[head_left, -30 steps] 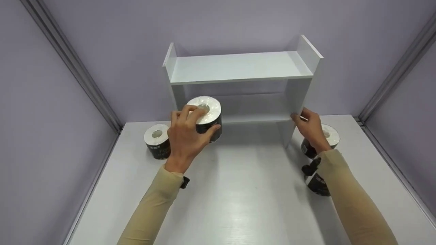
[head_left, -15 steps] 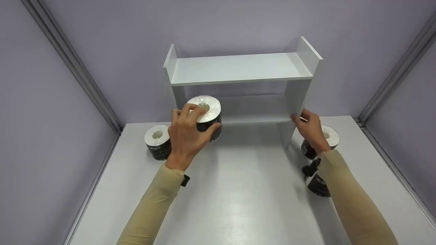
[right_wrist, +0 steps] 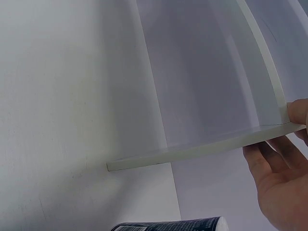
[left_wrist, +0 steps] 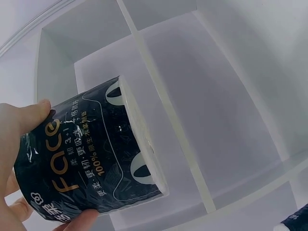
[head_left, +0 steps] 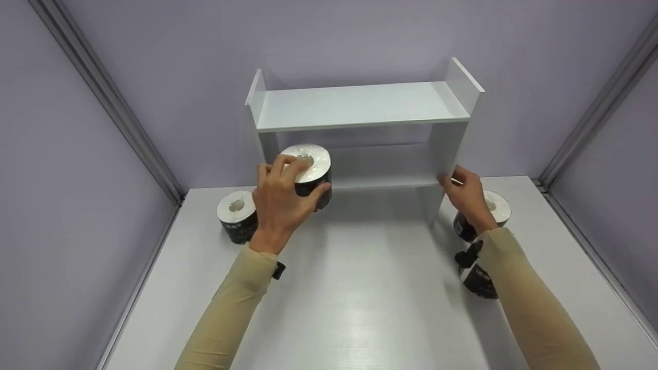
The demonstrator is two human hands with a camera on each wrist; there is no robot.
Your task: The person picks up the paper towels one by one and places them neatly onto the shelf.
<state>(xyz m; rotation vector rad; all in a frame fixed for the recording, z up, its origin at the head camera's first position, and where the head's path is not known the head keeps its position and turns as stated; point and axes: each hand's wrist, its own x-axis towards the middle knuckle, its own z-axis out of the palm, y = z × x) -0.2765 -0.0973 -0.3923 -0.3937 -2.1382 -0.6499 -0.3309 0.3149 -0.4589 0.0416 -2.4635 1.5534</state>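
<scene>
My left hand (head_left: 281, 203) grips a toilet paper roll (head_left: 317, 172) in a dark printed wrapper, fingers over its white top and thumb on its near side. It is held upright in front of the left part of the white shelf unit (head_left: 360, 105). Gold "Face" lettering on this roll (left_wrist: 91, 149) shows in the left wrist view. My right hand (head_left: 467, 195) pinches the shelf unit's right side panel at the level of the lower board. Thumb and fingers of that hand (right_wrist: 284, 178) lie on opposite sides of the panel (right_wrist: 202, 149) in the right wrist view.
Another roll (head_left: 237, 216) stands left of my left hand. Beside the right forearm are a roll (head_left: 497, 208), partly hidden by the wrist, and a further dark-wrapped roll (head_left: 479, 280), partly behind the sleeve. The white table (head_left: 354, 298) meets pale walls with metal corner strips.
The view shifts slightly, so the shelf sits a little lower in the picture. Both hands keep their holds, and the held roll stays almost in the same place.
</scene>
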